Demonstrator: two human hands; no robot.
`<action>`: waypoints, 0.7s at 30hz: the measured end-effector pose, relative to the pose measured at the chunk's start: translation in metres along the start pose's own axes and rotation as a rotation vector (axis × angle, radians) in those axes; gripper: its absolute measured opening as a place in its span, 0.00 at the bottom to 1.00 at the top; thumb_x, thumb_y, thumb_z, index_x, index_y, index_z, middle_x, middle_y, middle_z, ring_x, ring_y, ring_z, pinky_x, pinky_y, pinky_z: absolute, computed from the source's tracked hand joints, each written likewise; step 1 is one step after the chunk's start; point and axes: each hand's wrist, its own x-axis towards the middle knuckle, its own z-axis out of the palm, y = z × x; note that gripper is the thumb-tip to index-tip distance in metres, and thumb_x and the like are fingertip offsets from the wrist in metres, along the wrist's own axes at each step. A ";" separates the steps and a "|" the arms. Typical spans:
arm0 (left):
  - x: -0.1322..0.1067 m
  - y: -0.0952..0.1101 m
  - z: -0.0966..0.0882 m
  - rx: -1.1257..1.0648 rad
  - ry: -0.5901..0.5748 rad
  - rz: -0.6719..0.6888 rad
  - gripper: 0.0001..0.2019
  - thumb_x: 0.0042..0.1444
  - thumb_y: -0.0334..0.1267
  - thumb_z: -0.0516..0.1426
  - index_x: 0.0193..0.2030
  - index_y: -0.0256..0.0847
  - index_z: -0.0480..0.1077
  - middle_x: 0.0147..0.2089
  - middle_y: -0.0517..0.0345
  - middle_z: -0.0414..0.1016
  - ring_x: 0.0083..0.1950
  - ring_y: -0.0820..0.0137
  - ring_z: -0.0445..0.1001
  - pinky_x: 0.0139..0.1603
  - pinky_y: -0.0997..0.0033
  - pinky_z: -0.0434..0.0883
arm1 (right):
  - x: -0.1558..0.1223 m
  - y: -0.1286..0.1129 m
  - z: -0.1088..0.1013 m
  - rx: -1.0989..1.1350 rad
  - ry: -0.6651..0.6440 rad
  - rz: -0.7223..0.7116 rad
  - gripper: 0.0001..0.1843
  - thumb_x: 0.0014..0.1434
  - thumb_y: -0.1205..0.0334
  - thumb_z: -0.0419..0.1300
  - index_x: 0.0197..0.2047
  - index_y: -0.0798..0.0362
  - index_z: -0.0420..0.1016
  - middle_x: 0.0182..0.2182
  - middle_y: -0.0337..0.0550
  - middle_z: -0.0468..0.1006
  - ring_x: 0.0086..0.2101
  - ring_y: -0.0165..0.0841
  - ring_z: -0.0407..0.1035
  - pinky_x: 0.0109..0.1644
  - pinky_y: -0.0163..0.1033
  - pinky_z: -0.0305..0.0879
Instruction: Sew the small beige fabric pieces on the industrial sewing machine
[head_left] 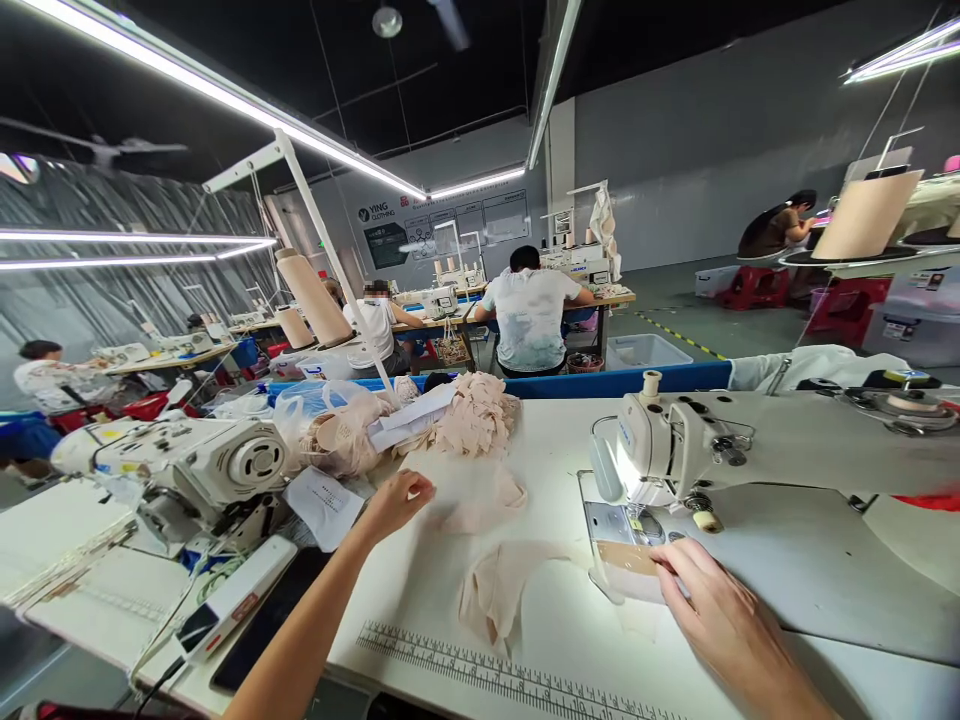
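My right hand [716,610] pinches the edge of a tan fabric piece [624,558], which lies flat in front of the presser foot of a white sewing machine [645,440]. The machine's lamp lights the metal needle plate [611,522]. Over the table's left part, my left hand [396,502] hovers with fingers loosely curved and nothing visible in them. Right of it a thin, pale fabric piece [499,495] looks blurred. A crumpled beige fabric piece [491,598] lies between my hands, above the printed ruler scale [517,680].
A heap of beige fabric pieces [476,415] and plastic bags [337,425] sit at the table's back left. Left stand a second machine [217,465], a white box-shaped device [236,600] and a dark phone-like slab [270,610]. A co-worker [529,310] sits ahead, back turned.
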 end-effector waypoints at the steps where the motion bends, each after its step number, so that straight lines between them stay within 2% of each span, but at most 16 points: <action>1: -0.009 -0.003 0.004 0.005 0.010 -0.017 0.19 0.58 0.53 0.55 0.37 0.40 0.76 0.41 0.47 0.80 0.43 0.60 0.77 0.46 0.60 0.73 | 0.000 0.000 0.000 0.002 -0.007 0.007 0.16 0.69 0.62 0.45 0.38 0.50 0.72 0.34 0.46 0.76 0.30 0.35 0.75 0.33 0.42 0.70; 4: -0.026 -0.006 0.023 0.034 0.053 -0.052 0.17 0.53 0.53 0.59 0.37 0.41 0.77 0.44 0.47 0.79 0.49 0.56 0.74 0.51 0.56 0.72 | -0.001 0.001 0.000 -0.001 -0.026 0.018 0.16 0.70 0.61 0.44 0.38 0.50 0.72 0.34 0.45 0.76 0.30 0.36 0.75 0.33 0.43 0.70; 8: -0.028 0.000 0.043 0.038 0.086 -0.054 0.09 0.52 0.44 0.57 0.28 0.42 0.71 0.40 0.47 0.78 0.47 0.55 0.73 0.51 0.52 0.71 | -0.002 0.002 0.001 -0.010 -0.032 0.051 0.15 0.69 0.61 0.45 0.38 0.49 0.72 0.34 0.45 0.76 0.30 0.36 0.75 0.33 0.43 0.69; 10: -0.027 0.004 0.044 -0.023 0.067 -0.052 0.11 0.54 0.47 0.55 0.28 0.43 0.68 0.36 0.48 0.77 0.42 0.56 0.75 0.47 0.53 0.73 | -0.001 0.001 0.000 -0.005 -0.036 0.073 0.15 0.69 0.61 0.45 0.38 0.49 0.72 0.34 0.44 0.76 0.30 0.35 0.75 0.33 0.43 0.69; 12: -0.027 0.008 0.039 -0.194 0.030 -0.075 0.15 0.57 0.53 0.53 0.32 0.43 0.66 0.32 0.51 0.77 0.37 0.59 0.78 0.41 0.56 0.75 | 0.000 0.001 -0.003 0.000 -0.034 0.085 0.14 0.69 0.61 0.46 0.37 0.49 0.72 0.34 0.43 0.76 0.30 0.35 0.75 0.33 0.42 0.68; 14: -0.028 0.013 0.031 -0.383 0.040 -0.094 0.18 0.58 0.58 0.54 0.34 0.43 0.63 0.29 0.54 0.77 0.33 0.61 0.80 0.37 0.60 0.77 | 0.001 0.000 -0.006 0.000 -0.038 0.095 0.14 0.68 0.62 0.46 0.37 0.49 0.72 0.34 0.43 0.76 0.31 0.35 0.75 0.34 0.42 0.68; 17: -0.027 0.023 0.019 -0.419 0.183 -0.057 0.22 0.55 0.62 0.58 0.36 0.43 0.64 0.29 0.55 0.79 0.34 0.61 0.82 0.35 0.65 0.77 | 0.002 0.001 -0.010 0.005 -0.053 0.131 0.14 0.67 0.64 0.46 0.39 0.50 0.72 0.37 0.44 0.77 0.33 0.35 0.75 0.36 0.41 0.69; 21: -0.015 0.041 0.003 -0.297 0.456 -0.010 0.24 0.50 0.63 0.61 0.39 0.42 0.70 0.39 0.50 0.83 0.41 0.59 0.82 0.34 0.68 0.77 | 0.002 0.007 -0.014 0.052 -0.014 0.163 0.14 0.67 0.65 0.46 0.39 0.51 0.73 0.39 0.46 0.77 0.34 0.34 0.75 0.35 0.38 0.69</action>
